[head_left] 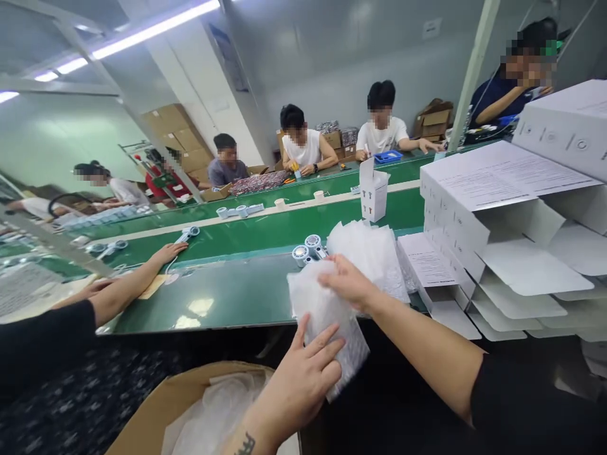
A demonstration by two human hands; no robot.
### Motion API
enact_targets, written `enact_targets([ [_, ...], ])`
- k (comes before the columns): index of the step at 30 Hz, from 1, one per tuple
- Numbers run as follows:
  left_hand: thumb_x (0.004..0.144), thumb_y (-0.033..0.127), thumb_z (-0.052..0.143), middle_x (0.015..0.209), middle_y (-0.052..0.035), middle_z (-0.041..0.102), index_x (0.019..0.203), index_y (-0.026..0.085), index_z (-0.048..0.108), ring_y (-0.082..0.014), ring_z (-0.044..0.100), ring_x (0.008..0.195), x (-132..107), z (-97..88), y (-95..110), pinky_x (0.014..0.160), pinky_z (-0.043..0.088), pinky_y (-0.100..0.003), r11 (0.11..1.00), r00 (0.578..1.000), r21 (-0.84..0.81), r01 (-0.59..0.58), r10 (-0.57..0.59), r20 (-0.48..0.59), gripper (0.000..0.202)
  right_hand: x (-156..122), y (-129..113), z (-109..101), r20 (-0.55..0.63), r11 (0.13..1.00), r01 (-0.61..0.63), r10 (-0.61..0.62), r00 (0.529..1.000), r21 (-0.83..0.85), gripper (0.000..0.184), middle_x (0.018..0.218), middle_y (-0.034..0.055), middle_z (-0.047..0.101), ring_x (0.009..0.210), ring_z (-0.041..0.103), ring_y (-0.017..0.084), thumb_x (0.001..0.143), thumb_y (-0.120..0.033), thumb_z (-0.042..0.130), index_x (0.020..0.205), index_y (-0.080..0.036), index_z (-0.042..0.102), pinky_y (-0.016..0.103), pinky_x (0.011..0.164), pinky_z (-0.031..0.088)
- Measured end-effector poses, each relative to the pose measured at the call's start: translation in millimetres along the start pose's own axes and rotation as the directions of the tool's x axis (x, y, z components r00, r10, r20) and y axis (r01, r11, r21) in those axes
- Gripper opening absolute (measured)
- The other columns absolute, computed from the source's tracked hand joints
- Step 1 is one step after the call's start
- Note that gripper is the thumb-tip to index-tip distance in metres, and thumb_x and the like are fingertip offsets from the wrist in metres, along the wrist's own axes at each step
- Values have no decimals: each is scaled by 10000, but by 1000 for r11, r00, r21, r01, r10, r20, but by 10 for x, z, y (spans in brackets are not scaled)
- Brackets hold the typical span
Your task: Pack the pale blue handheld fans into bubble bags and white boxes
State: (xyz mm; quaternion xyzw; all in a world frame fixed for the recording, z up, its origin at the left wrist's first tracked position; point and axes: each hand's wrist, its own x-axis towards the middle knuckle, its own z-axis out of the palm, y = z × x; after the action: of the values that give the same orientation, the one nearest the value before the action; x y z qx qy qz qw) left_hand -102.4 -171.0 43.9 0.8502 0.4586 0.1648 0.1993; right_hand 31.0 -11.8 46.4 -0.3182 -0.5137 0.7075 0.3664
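Note:
My right hand (pixel 348 284) pinches the upper end of a translucent white bubble bag (pixel 315 294), which hangs over the near edge of the workbench. Against the bag's lower front lies my left hand (pixel 303 379), fingers spread and touching the plastic; its thumb cannot be made out. Just beyond the bag, pale blue devices with round heads (pixel 306 249) rest on the bench. A stack of similar bags (pixel 365 253) lies to their right, partly behind my right hand. Whether the bag I hold contains anything is unclear.
White open-flapped boxes (pixel 455 240) are piled high on the right. One box (pixel 374 193) stands upright behind the bags. Below me, a carton (pixel 142 414) holds more bags. On the left, a co-worker's hand (pixel 168 253) reaches to another blue device (pixel 188 234). Several people work across the green conveyor (pixel 265 221).

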Motion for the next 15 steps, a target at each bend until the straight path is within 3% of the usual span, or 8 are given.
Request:
enact_targets([
  [2,794,186,620,1060,-44,722,762,273,655,-265,598,1166,122,-62,-199,1156,228,-523,992,1000,-121,19,-22,-23,99,263,-210,-210,-208,980,78,-116,971,-184,623,844,-9,573,649,555,134,748,-227,607,1299,-232,315,267,628,468],
  [4,810,278,614,841,-55,727,737,258,658,-252,687,897,331,-144,-484,971,466,-460,968,966,-201,147,-184,-183,88,564,-424,-433,-319,874,92,-270,908,-476,685,908,20,554,702,561,151,805,-216,539,1387,-238,178,283,658,470],
  [6,856,307,523,786,-86,700,789,236,662,-255,667,780,656,-232,-802,825,518,-451,912,783,-222,346,-411,-467,170,839,-558,-610,-287,661,22,-354,890,-750,634,1013,68,539,838,578,182,852,-215,491,1399,-235,171,306,737,467],
  [7,866,302,493,841,-110,698,848,224,664,-274,655,833,854,-267,-947,840,503,-477,876,658,-220,430,-471,-588,189,951,-580,-675,-249,550,-15,-354,901,-835,584,1046,82,533,896,576,197,860,-209,491,1381,-238,230,317,774,458],
  [8,853,282,502,933,-132,697,905,218,668,-299,634,939,1062,-290,-1072,895,470,-510,857,592,-206,473,-482,-647,185,1041,-571,-724,-213,458,-40,-334,918,-888,532,1061,88,530,928,573,211,856,-198,507,1346,-244,306,326,797,449],
  [10,771,249,611,1194,-144,640,961,233,678,-357,511,1197,1449,-287,-1243,1026,340,-594,862,628,-150,485,-462,-627,202,1153,-485,-788,-177,360,-67,-281,943,-930,461,1062,96,530,926,577,231,821,-160,560,1257,-244,435,344,803,440],
  [13,714,251,673,1438,-84,474,907,266,691,-416,223,1409,1752,-208,-1342,1068,64,-724,875,823,51,482,-433,-367,195,1202,-291,-821,-185,275,-116,-242,952,-955,479,1126,131,502,912,585,244,784,-142,609,1238,-206,473,360,789,440],
  [15,777,263,600,1445,-58,470,897,279,684,-402,149,1440,1709,-182,-1384,1042,-46,-749,882,898,195,429,-395,-193,147,1208,-182,-788,-180,212,-129,-243,953,-969,503,1189,155,464,946,578,247,793,-154,606,1271,-174,449,361,801,440],
])
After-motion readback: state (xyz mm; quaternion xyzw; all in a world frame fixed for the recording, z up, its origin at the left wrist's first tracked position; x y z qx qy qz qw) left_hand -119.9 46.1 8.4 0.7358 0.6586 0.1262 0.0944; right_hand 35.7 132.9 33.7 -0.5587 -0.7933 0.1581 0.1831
